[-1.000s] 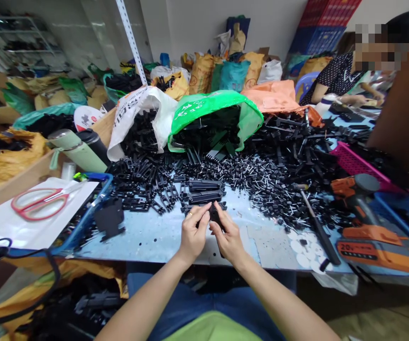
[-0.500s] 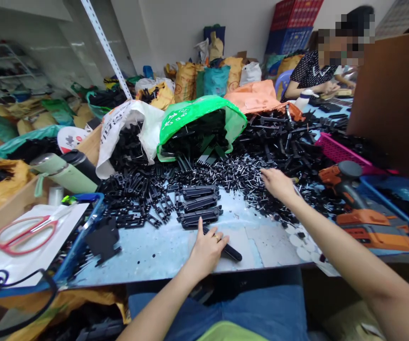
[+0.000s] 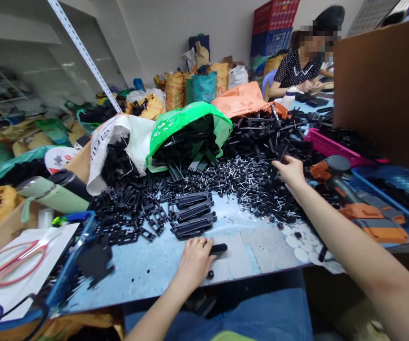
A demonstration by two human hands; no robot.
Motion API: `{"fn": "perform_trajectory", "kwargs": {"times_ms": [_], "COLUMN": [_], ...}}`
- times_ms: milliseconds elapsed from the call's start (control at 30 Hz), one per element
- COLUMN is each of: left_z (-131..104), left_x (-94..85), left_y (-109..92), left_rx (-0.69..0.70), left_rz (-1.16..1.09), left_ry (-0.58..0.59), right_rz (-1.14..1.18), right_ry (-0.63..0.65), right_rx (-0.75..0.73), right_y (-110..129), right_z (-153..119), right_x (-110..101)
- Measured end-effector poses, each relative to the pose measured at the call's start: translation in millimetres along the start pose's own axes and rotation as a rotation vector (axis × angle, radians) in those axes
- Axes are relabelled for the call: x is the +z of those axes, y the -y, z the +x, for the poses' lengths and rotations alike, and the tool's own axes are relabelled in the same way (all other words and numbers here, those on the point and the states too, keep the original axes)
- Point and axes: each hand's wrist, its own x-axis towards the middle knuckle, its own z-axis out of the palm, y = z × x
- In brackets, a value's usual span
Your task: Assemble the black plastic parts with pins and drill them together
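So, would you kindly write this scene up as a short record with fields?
Left hand: over a black plastic bar near the front edge of the light-blue table
Right hand: among black plastic parts at the pile's right; grip unclear
Middle: long black plastic pieces lying in a row
Behind: small black pieces with silvery pins; open bright-green plastic bag
Right side: orange-and-grey power tool; pink perforated plastic basket
Left side: red-handled metal scissors on white paper

Red-handled scissors (image 3: 41,244) on white sheet (image 3: 15,291); red crate (image 3: 274,16) atop blue crate (image 3: 270,42).
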Motion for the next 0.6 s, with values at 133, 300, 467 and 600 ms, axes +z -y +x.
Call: {"fn": "perform_trajectory", "kwargs": {"times_ms": [133,300,467,600], "left_z": [11,17,16,16], "left_x": [3.7,1.7,-7.0,-8.6], "left_y": [-3,0,-4,-8], "left_rx": [0.028,0.059,0.061,0.042], "left_rz": [-0.18,-0.266,-0.275,-0.288], "left_ry": [0.071,0.142,0.165,0.128], "right_rz": [-0.197,-0.404,-0.521,-0.539], "right_ry": [0.526,0.934,0.97,0.976], "right_rx": [-0.739,-1.161,-1.006,-0.919], "right_y": [39,48,35,39], "right_z": [-102,-195,-212,-216], "right_x": [-11,-12,-3,-9]}}
